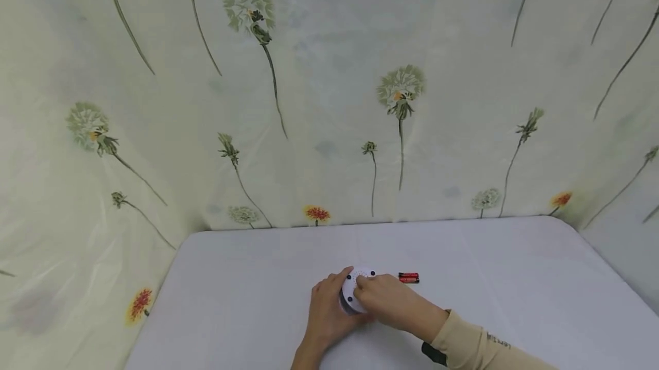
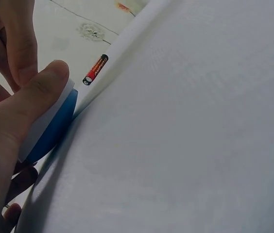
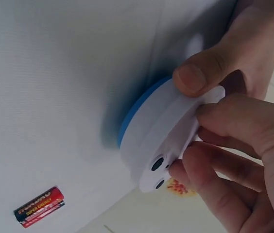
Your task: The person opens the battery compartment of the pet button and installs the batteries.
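Note:
Over the white table, a round white device (image 1: 352, 285) with black rubber feet and a ring of small holes is turned so its underside faces up. Its opposite side (image 2: 59, 124) shows blue in the left wrist view. My left hand (image 1: 329, 314) grips the device round its edge, thumb on the white rim. From the right, my right hand (image 1: 395, 303) bends over it with curled fingers. In the right wrist view, thumb and fingertips meet the white underside (image 3: 180, 131) near two black feet; part of that face is hidden behind them.
Two red and black batteries (image 1: 409, 278) lie side by side on the table (image 1: 257, 278), just right of the device. A sheet printed with dandelions (image 1: 329, 101) hangs behind the table's far edge and along its sides.

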`<state>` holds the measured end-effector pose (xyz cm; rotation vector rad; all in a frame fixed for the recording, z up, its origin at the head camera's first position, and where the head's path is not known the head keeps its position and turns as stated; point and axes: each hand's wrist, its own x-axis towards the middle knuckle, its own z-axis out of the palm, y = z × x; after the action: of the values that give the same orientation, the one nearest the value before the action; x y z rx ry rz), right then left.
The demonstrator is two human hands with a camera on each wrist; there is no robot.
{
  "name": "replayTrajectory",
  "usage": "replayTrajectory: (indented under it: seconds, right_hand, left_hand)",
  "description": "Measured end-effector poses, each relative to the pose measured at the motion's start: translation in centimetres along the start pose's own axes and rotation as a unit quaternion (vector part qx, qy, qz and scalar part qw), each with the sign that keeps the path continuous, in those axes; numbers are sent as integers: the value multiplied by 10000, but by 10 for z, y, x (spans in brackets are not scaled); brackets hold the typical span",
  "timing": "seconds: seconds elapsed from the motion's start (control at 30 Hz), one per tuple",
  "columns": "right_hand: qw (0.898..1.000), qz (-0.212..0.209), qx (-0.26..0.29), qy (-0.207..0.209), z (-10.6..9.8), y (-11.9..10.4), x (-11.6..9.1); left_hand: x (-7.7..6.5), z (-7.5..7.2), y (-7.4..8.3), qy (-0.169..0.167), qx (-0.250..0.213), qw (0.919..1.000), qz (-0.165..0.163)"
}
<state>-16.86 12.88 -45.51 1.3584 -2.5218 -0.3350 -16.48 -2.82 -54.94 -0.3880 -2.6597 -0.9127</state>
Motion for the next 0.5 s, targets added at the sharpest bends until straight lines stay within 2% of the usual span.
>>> replayTrajectory:
  seconds: [0.3, 0.5]
  right_hand:
    - [9999, -127, 74, -52, 5, 2, 0]
    - [9998, -85, 135, -122, 2, 3, 0]
  left_hand:
    - [1, -1, 1, -275, 127, 9992, -263]
    - [2, -1, 1, -317, 130, 9989, -317]
